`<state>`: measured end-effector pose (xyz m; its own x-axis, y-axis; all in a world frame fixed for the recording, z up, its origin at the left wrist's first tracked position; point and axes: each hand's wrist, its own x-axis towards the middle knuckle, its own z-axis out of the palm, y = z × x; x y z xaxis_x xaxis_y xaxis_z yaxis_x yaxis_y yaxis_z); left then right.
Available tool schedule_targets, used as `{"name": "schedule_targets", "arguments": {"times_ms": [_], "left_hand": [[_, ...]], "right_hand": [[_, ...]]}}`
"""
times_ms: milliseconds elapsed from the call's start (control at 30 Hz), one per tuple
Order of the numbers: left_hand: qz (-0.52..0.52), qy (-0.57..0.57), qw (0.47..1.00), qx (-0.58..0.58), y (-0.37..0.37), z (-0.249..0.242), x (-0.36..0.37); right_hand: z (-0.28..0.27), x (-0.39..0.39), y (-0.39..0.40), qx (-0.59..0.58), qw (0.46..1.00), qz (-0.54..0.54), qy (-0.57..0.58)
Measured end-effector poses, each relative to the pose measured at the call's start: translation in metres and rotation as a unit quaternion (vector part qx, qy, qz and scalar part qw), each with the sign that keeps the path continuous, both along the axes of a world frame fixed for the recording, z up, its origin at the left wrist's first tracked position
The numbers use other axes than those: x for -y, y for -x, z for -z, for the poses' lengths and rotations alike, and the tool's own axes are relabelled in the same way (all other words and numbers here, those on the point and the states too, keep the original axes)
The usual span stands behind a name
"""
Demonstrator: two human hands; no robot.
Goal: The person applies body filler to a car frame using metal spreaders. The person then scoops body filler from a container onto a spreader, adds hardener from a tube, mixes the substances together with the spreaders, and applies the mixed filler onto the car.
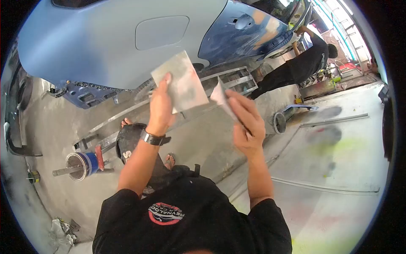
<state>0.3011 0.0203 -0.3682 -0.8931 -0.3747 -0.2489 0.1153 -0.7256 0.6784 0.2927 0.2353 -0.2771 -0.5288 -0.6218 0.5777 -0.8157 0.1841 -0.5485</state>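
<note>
My left hand (162,106) grips a pale square board (186,86), its thumb lying on the top face, which carries pinkish and grey smears. In my right hand (249,122) is a thin, flat spreader (220,97) with a whitish-pink face. The spreader stands tilted to the right of the board, with a small gap between them. Motion blurs both hands a little, and the fingers hide the spreader's lower part. Beyond the board is the blue-grey car body (114,46), with a fuel flap (162,32) outlined in its panel.
A co-worker in black (306,63) bends by the patched blue car door (241,31) at the right. A metal frame (230,80) lies along the floor beside the car. A blue bucket (89,164) stands at left, and a grey bucket (279,122) near the paint-marked wall (338,148).
</note>
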Motion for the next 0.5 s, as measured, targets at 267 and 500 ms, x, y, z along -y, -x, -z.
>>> {"name": "schedule_targets", "arguments": {"times_ms": [267,500], "left_hand": [[0.096,-0.125,0.985,-0.071,-0.009,-0.005,-0.021],[0.284,-0.247,0.924,-0.062,-0.007,0.012,-0.024]], "right_hand": [[0.053,0.022,-0.005,-0.011,0.998,0.068,0.006],[0.071,-0.026,0.024,0.124,0.984,0.122,-0.031]]}}
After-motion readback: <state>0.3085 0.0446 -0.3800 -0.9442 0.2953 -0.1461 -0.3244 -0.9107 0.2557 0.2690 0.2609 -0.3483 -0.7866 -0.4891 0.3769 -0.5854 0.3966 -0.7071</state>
